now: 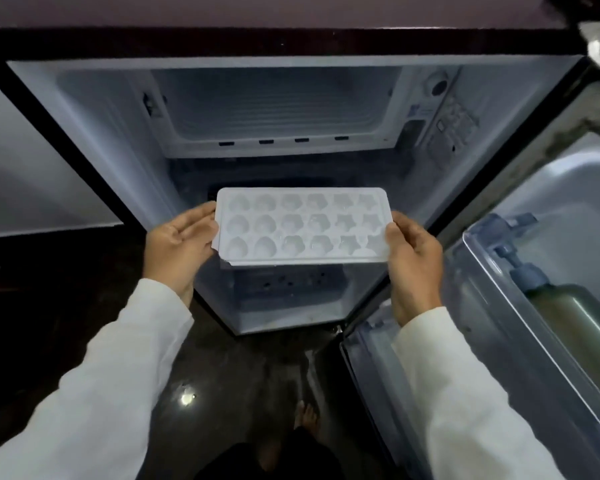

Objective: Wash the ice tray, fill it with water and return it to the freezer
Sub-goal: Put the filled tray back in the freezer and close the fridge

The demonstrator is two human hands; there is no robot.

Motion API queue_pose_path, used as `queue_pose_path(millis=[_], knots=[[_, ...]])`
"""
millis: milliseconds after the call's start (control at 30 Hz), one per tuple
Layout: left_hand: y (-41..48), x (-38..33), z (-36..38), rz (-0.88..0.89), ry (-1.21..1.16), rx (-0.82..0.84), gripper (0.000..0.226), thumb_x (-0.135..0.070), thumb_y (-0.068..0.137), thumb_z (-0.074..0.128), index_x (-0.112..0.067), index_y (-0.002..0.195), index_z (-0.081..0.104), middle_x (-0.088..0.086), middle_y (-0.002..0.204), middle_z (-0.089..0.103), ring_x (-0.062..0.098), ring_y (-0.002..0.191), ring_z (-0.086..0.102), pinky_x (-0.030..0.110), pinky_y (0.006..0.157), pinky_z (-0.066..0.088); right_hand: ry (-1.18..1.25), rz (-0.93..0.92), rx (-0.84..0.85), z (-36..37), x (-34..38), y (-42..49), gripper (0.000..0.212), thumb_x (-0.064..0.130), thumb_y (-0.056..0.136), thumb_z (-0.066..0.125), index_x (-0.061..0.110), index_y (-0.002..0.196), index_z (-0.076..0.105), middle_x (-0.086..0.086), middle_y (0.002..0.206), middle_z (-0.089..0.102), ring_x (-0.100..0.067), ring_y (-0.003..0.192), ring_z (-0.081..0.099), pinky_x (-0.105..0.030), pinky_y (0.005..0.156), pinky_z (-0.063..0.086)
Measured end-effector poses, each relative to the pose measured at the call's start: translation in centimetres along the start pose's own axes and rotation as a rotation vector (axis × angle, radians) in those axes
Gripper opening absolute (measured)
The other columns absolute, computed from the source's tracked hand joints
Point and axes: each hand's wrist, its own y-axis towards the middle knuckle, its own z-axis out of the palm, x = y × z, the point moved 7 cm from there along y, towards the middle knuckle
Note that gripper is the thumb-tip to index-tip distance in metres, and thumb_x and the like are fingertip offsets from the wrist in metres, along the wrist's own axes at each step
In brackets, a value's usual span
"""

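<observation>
- The ice tray [302,225] is white, with three rows of six moulded hollows shaped like hearts, flowers and stars.
- It is held in the air, roughly level, in front of the open fridge [94,133]. It sits below the freezer compartment [278,109] and is not inside it.
- A few hollows glint, but it is not possible to tell whether they hold water.
- The left hand [179,247] shows its palm. Its fingers are nearly straight and lie against the tray's left short end, with the tips hidden at the edge.
- The right hand [413,258] grips the tray's right short end, the thumb lying on the rim and the fingers curled underneath.
- Both arms wear long white sleeves [111,393].
- The freezer compartment is a pale box at the top of the fridge interior, its front open and its ribbed back wall visible.
- A control panel [454,123] sits just to the right of the compartment.
- The fridge door [568,209] stands open on the right, and a bottle [575,320] with a blue pump top stands in its shelf.
- A dark, glossy floor [229,368] lies below, and a bare foot [305,415] is visible on it.
</observation>
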Motion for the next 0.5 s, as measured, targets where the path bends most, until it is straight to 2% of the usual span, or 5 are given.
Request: queue_pose_path(millis=[100, 267, 367, 467, 500], knots=[[1.9, -1.6, 0.8, 0.053, -0.014, -0.03, 0.026, -0.002, 0.094, 0.062, -0.006, 0.12, 0.067, 0.001, 0.104, 0.076, 0.012, 0.096, 0.074, 0.018, 0.074, 0.058, 0.025, -0.019, 0.044, 2.0, 1.3, 3.0, 0.024, 0.017, 0.098, 0.054, 0.019, 0.118, 0.066, 0.006, 0.11, 0.071, -0.01, 0.103, 0.066, -0.031, 0.095, 0.052], [4.8, -4.4, 2.2, 0.155, -0.008, -0.051, 0.02, 0.0, 0.093, 0.062, -0.009, 0.108, 0.071, -0.006, 0.091, 0.078, 0.007, 0.088, 0.074, 0.016, 0.073, 0.056, -0.008, -0.095, 0.14, 4.8, 3.8, 7.1, 0.024, 0.017, 0.097, 0.052, 0.016, 0.112, 0.07, 0.003, 0.106, 0.073, -0.015, 0.103, 0.067, -0.039, 0.098, 0.052], [7.0, -5.7, 2.9, 0.205, 0.017, -0.066, 0.021, 0.0, 0.092, 0.061, -0.008, 0.109, 0.071, -0.003, 0.098, 0.075, 0.005, 0.085, 0.072, 0.016, 0.074, 0.056, 0.006, -0.154, 0.134, 6.2, 5.3, 9.3, 0.028, 0.016, 0.095, 0.054, 0.013, 0.119, 0.068, 0.001, 0.114, 0.071, -0.015, 0.109, 0.064, -0.035, 0.102, 0.049], [9.4, -6.5, 3.6, 0.211, 0.033, -0.062, 0.02, 0.001, 0.093, 0.058, -0.014, 0.094, 0.071, -0.005, 0.087, 0.074, 0.002, 0.073, 0.071, 0.014, 0.067, 0.054, 0.0, -0.219, 0.119, 7.6, 6.9, 11.6, 0.023, 0.009, 0.093, 0.052, 0.011, 0.104, 0.072, 0.001, 0.101, 0.073, -0.01, 0.096, 0.066, -0.017, 0.082, 0.052], [10.3, -6.7, 3.9, 0.21, 0.039, -0.053, 0.019, -0.001, 0.094, 0.057, -0.014, 0.092, 0.071, -0.005, 0.084, 0.074, 0.003, 0.072, 0.071, 0.016, 0.066, 0.055, -0.013, -0.231, 0.117, 8.1, 7.3, 12.4, 0.021, 0.007, 0.091, 0.051, 0.006, 0.095, 0.071, -0.006, 0.095, 0.073, -0.013, 0.088, 0.067, -0.017, 0.074, 0.05]])
